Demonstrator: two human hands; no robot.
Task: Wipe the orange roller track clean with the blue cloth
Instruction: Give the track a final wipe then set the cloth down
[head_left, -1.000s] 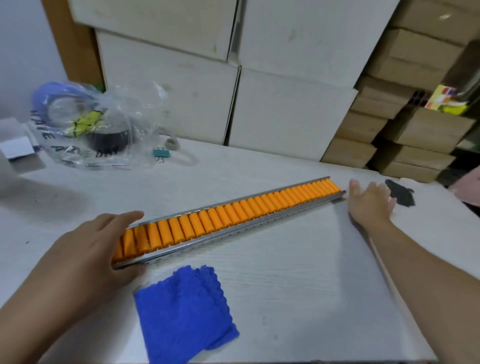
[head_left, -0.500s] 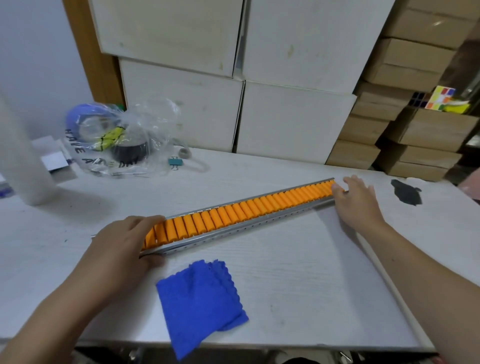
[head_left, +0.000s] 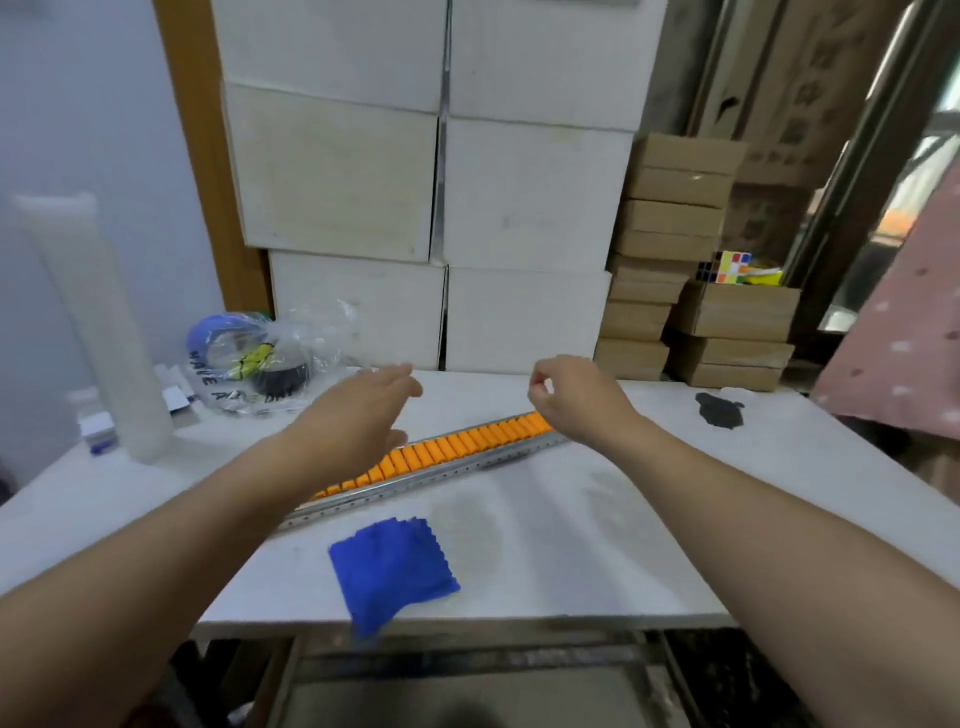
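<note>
The orange roller track lies slantwise across the white table in a metal rail, its left end hidden under my left forearm. The blue cloth is folded at the table's front edge, one corner hanging over. My left hand hovers above the track's left part, fingers spread, holding nothing. My right hand is lifted above the track's right end with its fingers loosely curled and nothing in them. Neither hand touches the cloth.
A clear plastic bag with tape rolls sits at the back left beside a tall white cylinder. White boxes and brown cartons are stacked behind. A black scrap lies at the right. The table edge is near.
Both hands have let go of the track's ends and lifted above it. The view has pulled back and tilted up, showing the table's front edge.
</note>
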